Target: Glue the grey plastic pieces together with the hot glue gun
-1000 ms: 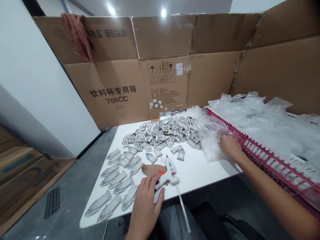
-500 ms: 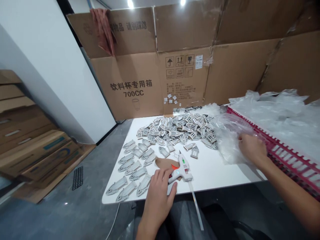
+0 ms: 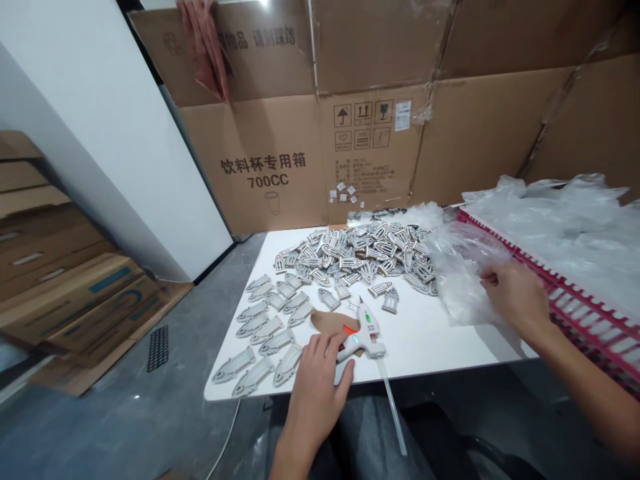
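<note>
My left hand (image 3: 320, 380) is wrapped round the handle of a white hot glue gun (image 3: 369, 330), which lies on the table with its nozzle pointing away from me. A clear glue stick (image 3: 395, 413) sticks out of its back, past the table edge. Under the gun is a brown piece of card (image 3: 334, 322). My right hand (image 3: 517, 293) is closed, fingers curled, in front of clear plastic bags (image 3: 457, 267); what its fingertips hold, if anything, I cannot make out. Several grey boat-shaped pieces (image 3: 267, 340) lie spread left of the gun.
A heap of similar grey pieces (image 3: 360, 250) covers the back of the white table (image 3: 420, 350). At the right stands a pink plastic basket (image 3: 570, 293) with clear plastic bags. Cardboard (image 3: 275, 133) walls the back; cardboard boxes (image 3: 100, 300) stand at the left.
My right hand has shifted slightly right, its fingers a little drawn back from the plastic bag. My left hand stays on the glue gun. The view has tilted down slightly.
</note>
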Available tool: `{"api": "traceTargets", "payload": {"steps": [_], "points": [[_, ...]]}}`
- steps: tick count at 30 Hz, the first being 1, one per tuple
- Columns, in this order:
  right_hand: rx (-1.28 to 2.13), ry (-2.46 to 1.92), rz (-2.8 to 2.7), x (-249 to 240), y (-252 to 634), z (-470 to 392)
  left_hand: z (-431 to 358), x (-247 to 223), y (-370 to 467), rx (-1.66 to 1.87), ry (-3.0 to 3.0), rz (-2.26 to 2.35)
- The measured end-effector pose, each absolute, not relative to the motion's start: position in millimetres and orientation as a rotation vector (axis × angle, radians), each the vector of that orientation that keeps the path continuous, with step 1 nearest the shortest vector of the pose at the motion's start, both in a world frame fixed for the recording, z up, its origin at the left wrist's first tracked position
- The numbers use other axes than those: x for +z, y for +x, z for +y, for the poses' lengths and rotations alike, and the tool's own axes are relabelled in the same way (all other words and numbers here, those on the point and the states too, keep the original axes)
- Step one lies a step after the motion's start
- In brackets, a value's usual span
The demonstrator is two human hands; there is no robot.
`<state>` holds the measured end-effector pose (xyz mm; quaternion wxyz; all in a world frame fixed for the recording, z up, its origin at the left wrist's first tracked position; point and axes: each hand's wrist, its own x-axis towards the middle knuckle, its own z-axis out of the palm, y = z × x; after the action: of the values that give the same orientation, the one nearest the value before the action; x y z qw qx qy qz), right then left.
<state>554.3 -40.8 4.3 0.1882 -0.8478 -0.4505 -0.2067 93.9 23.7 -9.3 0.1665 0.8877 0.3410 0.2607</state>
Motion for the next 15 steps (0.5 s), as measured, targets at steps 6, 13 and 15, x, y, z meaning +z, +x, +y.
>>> {"api": "traceTargets", "payload": {"steps": [6, 13, 15], "points": [[-0.59, -2.088, -1.208, 36.9, 520.4, -54.1, 24.5, -9.2, 94.8, 0.776, 2.534, 0.979], [-0.111, -1.696, -1.339, 36.8, 455.4, -29.7, 25.3, -9.5, 94.9, 0.784, 2.528, 0.975], [0.045, -1.665, -1.386, 21.2, 440.7, -15.5, 25.5, -9.4, 94.8, 0.764, 2.511, 0.978]]}}
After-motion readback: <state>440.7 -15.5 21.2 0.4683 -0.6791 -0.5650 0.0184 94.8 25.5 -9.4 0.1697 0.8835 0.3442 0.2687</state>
